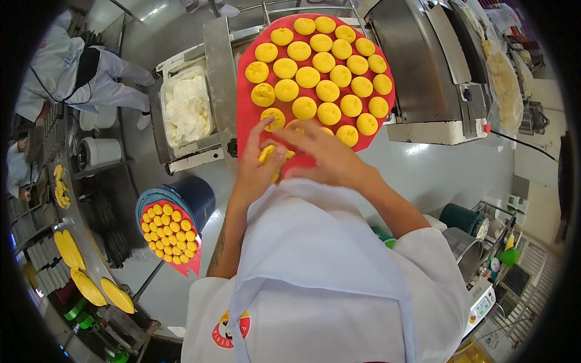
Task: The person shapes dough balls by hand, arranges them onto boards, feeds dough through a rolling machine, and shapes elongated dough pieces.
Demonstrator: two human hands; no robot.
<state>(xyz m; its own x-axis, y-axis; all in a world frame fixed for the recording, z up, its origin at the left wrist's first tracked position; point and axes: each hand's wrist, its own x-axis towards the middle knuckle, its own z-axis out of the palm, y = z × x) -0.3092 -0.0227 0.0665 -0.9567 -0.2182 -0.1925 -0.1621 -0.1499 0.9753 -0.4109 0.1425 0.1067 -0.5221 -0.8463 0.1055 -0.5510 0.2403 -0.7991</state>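
A red board (244, 112) carries many round yellow dough pieces, some with dented or rough tops. Over the board's near edge, my left hand (261, 164) holds a piece of yellow dough (267, 154) between thumb and fingers. My right hand (321, 154) is just to the right, over the near rows of dough pieces, with its fingers spread and slightly blurred. I see nothing in it. The two hands are close together, and they partly hide a few dough pieces beneath.
Left of the board is a tub of pale, creamy mass (187, 109). A dark blue bin (196, 196) with a second red board of yellow balls (169, 233) stands lower left. A metal machine (417, 66) is at right. A co-worker (109, 75) stands upper left.
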